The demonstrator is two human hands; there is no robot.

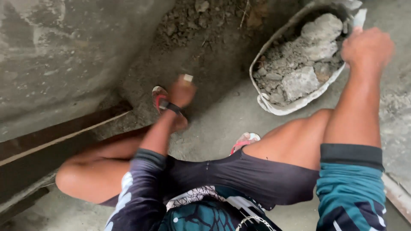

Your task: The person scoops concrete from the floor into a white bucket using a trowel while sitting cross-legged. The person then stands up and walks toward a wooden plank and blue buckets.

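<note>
right hand (367,46) upper right of frame, fist closed on pale tool handle (358,19), at right rim of rubble pan (274,107). left hand (182,90) at centre, blurred, seems to pinch small pale chip (188,78). pan lies right of left hand; right hand nearer.

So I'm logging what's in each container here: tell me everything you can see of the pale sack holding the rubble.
The pale woven-looking sack of rubble sits on the grey concrete floor, upper right, its mouth open and its rim rolled down and dusty. Inside lie grey broken chunks of concrete amid finer debris and grit, filling it most of the way. The person's right hand is at its far rim and seems to grip the edge, though blurred. The left hand is apart from it, closed on a small pale piece.
</note>
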